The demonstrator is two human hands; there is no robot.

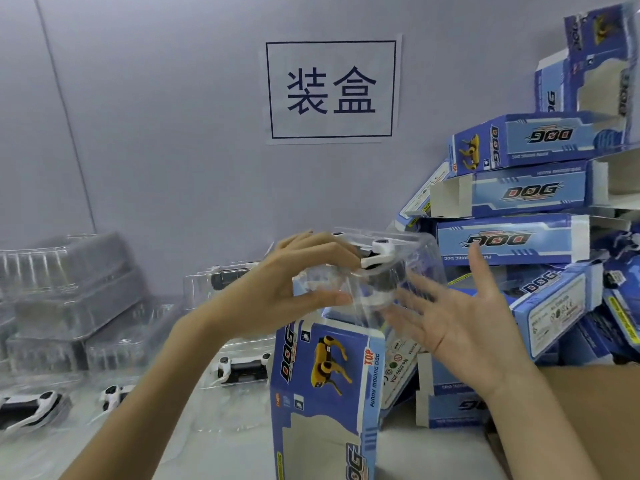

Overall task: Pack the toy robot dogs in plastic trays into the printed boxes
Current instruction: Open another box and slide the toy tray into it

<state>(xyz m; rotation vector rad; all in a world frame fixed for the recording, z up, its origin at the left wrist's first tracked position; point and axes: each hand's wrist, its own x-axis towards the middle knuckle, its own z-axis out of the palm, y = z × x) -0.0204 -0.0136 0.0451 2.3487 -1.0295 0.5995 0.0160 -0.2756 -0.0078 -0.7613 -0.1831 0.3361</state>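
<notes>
Holding the clear plastic tray with a white toy robot dog [372,268] above the upright blue printed box [325,386], the left hand [287,289] grasps it; the right hand [460,313] is spread, released, beside it. The tray's corner may catch the box rim and tip the box.

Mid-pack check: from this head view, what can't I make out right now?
- Open top of the upright printed box: hidden behind the clear tray and left hand.
- Toy robot dog: body blurred by tray glare.
- Right hand: contact with the tray unclear.
- Box bottom: cut by the frame edge.
</notes>
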